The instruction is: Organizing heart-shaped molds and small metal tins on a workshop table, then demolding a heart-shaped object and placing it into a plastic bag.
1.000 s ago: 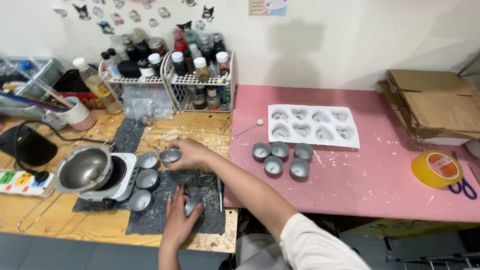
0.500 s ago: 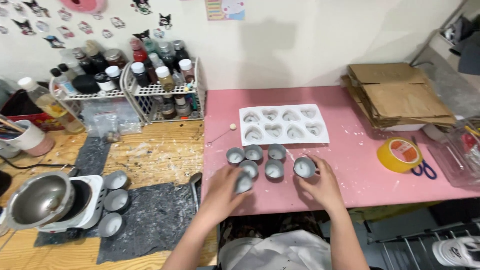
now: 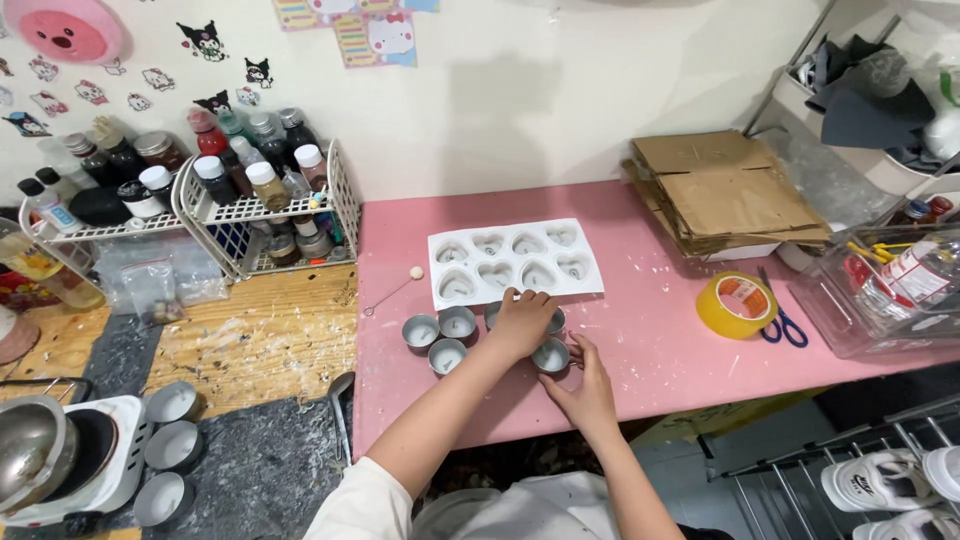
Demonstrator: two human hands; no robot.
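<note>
**Both hands down among the little metal cups**

Centre of the pink tabletop (image 3: 660, 340), near its front edge, sits a cluster of small round grey metal cups (image 3: 444, 336). The left hand (image 3: 522, 322) lies palm-down over the cups at the right end of the cluster, fingers spread and resting on them; whether it grips one, I cannot tell. The right hand (image 3: 585, 385) comes up from below, fingertips touching the nearest small cup (image 3: 551, 354), holding it loosely at the rim.

Just behind the cluster lies a white silicone mould with heart-shaped cavities (image 3: 515, 262), the left fingertips just reaching its near edge. A thin stick with a small ball end (image 3: 392, 290) lies to the left. To the right: a yellow roll of tape (image 3: 737, 304) beside blue-handled scissors (image 3: 783, 322), flattened brown cardboard (image 3: 725, 190) stacked against the wall, a clear plastic box (image 3: 880, 300) at the edge.

Further left, a wooden bench (image 3: 260, 340) carries white wire racks of capped bottles (image 3: 245, 190), three more metal cups (image 3: 172, 445) on a grey mat, and a white hotplate with a steel pot (image 3: 45, 465). Cartoon stickers (image 3: 205, 38) dot the white wall.
</note>
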